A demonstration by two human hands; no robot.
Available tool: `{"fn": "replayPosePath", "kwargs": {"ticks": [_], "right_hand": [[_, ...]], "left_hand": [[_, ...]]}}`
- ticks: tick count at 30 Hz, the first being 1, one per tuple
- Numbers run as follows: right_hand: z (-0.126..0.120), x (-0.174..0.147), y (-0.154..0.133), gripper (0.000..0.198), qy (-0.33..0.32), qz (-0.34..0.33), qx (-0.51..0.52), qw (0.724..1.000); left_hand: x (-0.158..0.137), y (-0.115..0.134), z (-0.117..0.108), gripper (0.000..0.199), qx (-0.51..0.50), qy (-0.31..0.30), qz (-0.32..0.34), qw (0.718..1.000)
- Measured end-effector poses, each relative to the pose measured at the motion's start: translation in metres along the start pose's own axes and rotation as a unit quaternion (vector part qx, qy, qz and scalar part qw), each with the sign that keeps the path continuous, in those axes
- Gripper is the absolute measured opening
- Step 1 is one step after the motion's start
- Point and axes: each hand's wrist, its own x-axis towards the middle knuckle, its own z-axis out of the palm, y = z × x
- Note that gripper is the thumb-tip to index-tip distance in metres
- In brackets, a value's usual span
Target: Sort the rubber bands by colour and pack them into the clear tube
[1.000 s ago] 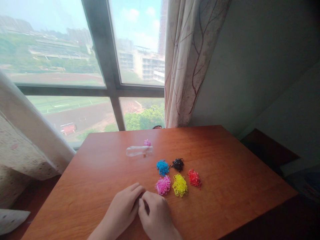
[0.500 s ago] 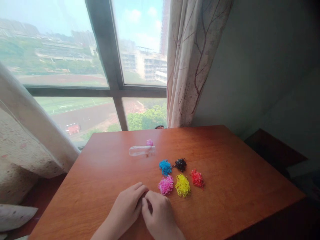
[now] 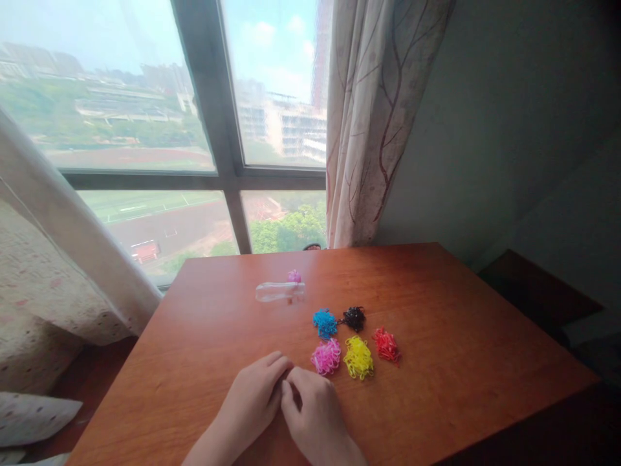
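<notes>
My left hand (image 3: pixel 253 396) and my right hand (image 3: pixel 313 404) lie at the near side of the brown wooden table (image 3: pixel 194 362). Their curled fingers meet, and anything inside them is hidden. Just beyond my right hand is a loose heap of pink rubber bands (image 3: pixel 326 356). Yellow rubber bands (image 3: pixel 359 358) are heaped to its right, with red ones (image 3: pixel 387 344) farther right. Behind these sit blue rubber bands (image 3: pixel 325 322) and a black heap (image 3: pixel 354 318), which almost touch.
Toward the back of the table lies a long, clear plastic object (image 3: pixel 276 292), with a small pinkish-purple item (image 3: pixel 294 276) behind it. A window (image 3: pixel 228 175) stands past the far edge, flanked by a patterned curtain (image 3: pixel 369 129) on the right and another (image 3: pixel 63 259) on the left.
The whole scene has shifted slightly to the right as the camera turned. Both hands keep the same closed pose, and the heaps have not moved on the table.
</notes>
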Motion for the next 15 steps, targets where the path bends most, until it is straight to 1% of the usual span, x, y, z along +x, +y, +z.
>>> {"fn": "replayPosePath", "kwargs": {"ticks": [15], "right_hand": [[-0.0015, 0.0010, -0.0018, 0.017, -0.006, 0.007, 0.001, 1.000]], "left_hand": [[0.0003, -0.0009, 0.0008, 0.016, 0.001, 0.003, 0.009, 1.000]]}}
